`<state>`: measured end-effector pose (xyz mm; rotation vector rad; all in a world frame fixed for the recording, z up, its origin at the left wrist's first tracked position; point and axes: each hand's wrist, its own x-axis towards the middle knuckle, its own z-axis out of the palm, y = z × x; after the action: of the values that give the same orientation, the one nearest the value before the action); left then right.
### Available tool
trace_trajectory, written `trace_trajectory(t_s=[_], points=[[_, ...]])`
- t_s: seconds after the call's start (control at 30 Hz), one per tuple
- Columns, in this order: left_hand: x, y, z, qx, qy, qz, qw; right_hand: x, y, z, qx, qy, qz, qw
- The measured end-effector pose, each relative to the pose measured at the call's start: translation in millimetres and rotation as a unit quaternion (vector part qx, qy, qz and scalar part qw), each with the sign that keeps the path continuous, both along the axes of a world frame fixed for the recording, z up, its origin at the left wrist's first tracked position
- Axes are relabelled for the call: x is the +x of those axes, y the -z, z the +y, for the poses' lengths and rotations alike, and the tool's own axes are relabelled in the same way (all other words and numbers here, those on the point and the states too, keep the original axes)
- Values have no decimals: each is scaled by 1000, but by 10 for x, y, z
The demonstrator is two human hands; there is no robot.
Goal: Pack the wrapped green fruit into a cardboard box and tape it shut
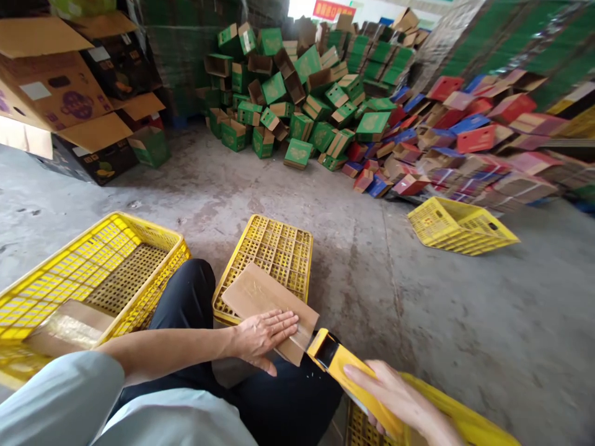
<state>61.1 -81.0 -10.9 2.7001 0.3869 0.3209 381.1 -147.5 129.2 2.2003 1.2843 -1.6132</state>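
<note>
A flat brown cardboard piece (260, 292) lies at a slant over an upturned yellow crate (279, 238) in front of my knees. My left hand (266, 337) presses on its near end with outstretched fingers. In my right hand (395, 393) is a yellow tape dispenser (356, 375), gripped round its body. The dispenser's dark front end is right beside the cardboard's near right corner. A shiny strip like clear tape seems to run there, but whether it joins the two I cannot tell.
At left a yellow crate (125, 229) holds a taped cardboard packet (69, 328). Another yellow crate (458, 226) lies tilted at right, and one more (458, 412) is by my right arm. Heaped green boxes (297, 152), red and blue boxes (476, 139) and large cartons (56, 87) stand behind.
</note>
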Motion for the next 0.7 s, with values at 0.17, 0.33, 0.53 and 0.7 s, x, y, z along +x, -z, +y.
trace_trajectory(t_s=[0.17,0.33,0.53,0.7], points=[[-15,5,-34,-11,-2,5,1000,24,-16,-28,-6,2,-4,1000],[112,-24,-124,-4,-18,8,1000,3,111,1,1,-3,7,1000],[305,-214,-175,3,-19,1,1000,21,209,24,-8,-12,12,1000],[324,-282,-183,-18,-18,-2,1000,29,236,32,5,-2,25,1000]])
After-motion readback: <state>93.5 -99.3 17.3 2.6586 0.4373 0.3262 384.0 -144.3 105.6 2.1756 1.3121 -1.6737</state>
